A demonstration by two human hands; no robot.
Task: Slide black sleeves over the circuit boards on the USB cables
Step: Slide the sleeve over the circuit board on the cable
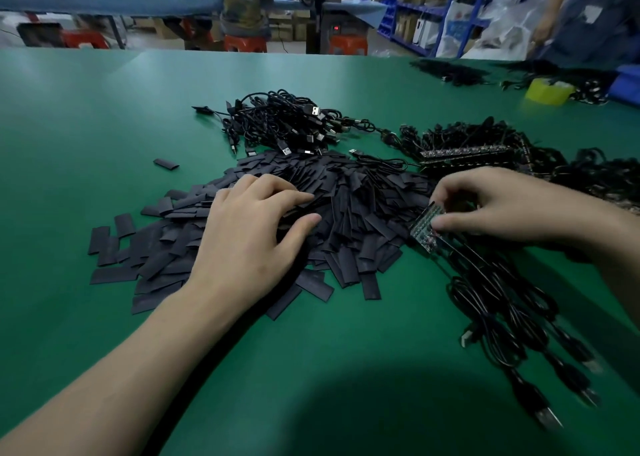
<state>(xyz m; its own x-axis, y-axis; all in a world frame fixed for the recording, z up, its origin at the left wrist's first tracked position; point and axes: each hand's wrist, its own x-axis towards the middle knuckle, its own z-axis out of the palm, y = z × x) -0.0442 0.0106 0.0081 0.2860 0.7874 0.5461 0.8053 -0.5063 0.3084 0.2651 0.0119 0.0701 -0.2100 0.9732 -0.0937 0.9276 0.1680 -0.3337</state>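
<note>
The left grip (256,227) lies palm-down on the heap of black sleeves (346,213) in the middle of the green bench (86,126). Its forefinger and thumb are close together over one piece; whether they already pinch it, I cannot tell from this angle.

The right grip (502,202) pinches a small bunch of circuit boards (426,228) at the heap's right edge. Their USB cables (502,299) trail loosely toward the near right.

The sleeves look feather-light, thin, flattened and limp. One probably needs squeezing at its long edges to open the mouth, and taking near one end so the rest stays free.

The boards look stiff, small and studded with parts that could snag. They are best held by the bare edges near the cable joint, not pulled by the soft, floppy wire.
</note>
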